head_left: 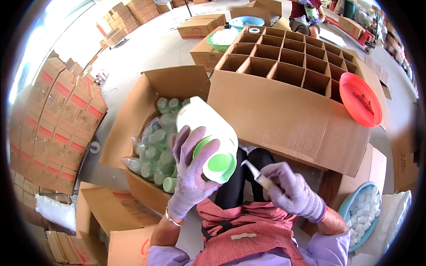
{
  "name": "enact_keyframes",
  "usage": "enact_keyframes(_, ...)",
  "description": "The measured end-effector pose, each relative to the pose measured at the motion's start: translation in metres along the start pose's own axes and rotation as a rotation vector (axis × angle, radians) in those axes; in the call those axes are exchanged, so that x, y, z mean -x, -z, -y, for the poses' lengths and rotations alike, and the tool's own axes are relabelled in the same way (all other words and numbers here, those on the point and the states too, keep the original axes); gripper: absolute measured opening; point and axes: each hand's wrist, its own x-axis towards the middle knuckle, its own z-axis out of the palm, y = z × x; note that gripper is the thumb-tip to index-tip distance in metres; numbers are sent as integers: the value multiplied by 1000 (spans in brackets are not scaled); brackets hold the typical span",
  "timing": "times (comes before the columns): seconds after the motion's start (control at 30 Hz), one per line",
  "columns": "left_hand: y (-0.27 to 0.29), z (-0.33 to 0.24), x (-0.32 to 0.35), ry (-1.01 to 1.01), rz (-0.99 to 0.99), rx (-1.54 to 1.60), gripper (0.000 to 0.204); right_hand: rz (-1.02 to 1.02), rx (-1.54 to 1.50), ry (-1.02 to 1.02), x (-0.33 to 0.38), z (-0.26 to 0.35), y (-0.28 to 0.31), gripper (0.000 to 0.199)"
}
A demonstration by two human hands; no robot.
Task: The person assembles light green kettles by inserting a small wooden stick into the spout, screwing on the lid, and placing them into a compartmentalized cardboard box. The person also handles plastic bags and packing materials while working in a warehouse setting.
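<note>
My left hand [191,177], in a thin lavender glove, is wrapped round a large white bottle [208,119] tilted toward me. The bottle's near end has a light green round piece [220,162] with a pale rim; whether it is a lid or the base I cannot tell. My right hand [292,191], gloved alike, is closed on a small knife [255,172] with a pale handle and a narrow, hooked-looking blade. The blade points up and left, a little apart from the bottle. Beyond my left hand, an open carton [117,128] holds several translucent greenish cups [155,150], some in plastic bags.
A large carton with cardboard dividers [288,95] stands ahead; a red plastic lid or tray [361,99] rests on its right corner. At the right is a blue basin [348,206] of small white pieces. Stacked cartons [57,119] stand left. Another person [306,17] sits at the back.
</note>
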Motion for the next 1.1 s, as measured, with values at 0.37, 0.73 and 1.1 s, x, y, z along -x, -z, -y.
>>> enact_keyframes(0.37,3,5,11,-221,-169,-380,50,-135,500,337,-17,-17,-34,39)
enact_keyframes(0.73,3,28,23,-359,-246,-536,76,-261,829,340,-18,-10,-62,61)
enact_keyframes(1.1,1,33,20,-344,-342,-467,75,-92,768,126,-20,18,-72,48)
